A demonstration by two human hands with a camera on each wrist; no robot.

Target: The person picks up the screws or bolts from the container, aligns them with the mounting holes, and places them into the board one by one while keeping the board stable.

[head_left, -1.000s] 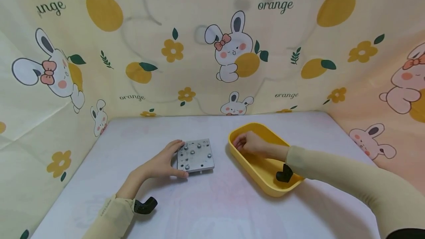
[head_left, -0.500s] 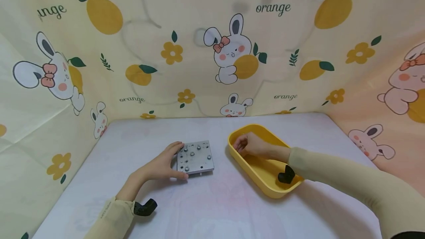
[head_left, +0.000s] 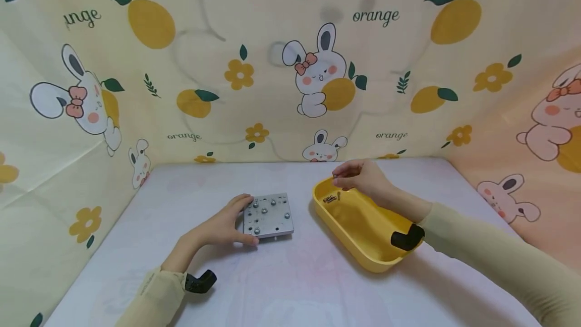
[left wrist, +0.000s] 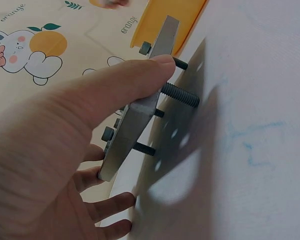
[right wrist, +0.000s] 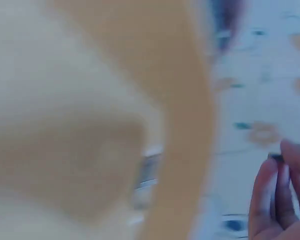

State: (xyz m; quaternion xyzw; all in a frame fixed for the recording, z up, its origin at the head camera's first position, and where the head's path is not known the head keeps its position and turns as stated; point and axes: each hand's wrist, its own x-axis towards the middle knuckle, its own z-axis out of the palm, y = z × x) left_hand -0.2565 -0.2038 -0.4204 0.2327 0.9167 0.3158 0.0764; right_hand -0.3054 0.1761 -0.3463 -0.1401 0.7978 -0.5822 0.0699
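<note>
My left hand [head_left: 224,223] grips a square metal plate [head_left: 271,220] by two opposite edges, thumb on the near one. Several bolts [left wrist: 108,133] go through the plate, their heads on top and their threaded ends [left wrist: 180,94] sticking out underneath, as the left wrist view shows. Over the far end of the yellow tray [head_left: 349,238], my right hand [head_left: 369,180] is raised and pinches a small dark screw [right wrist: 276,157] between thumb and fingers; most of it is hidden by the fingertips.
Several small screws [head_left: 330,199] lie in the tray's far left corner. A white table [head_left: 290,286] carries tray and plate. Printed cloth [head_left: 268,29] hangs behind it and along both sides. The right wrist view is blurred.
My right hand has come up out of the tray's far end with the small screw, uncovering the screws that lie there. The left hand keeps its hold on the plate.
</note>
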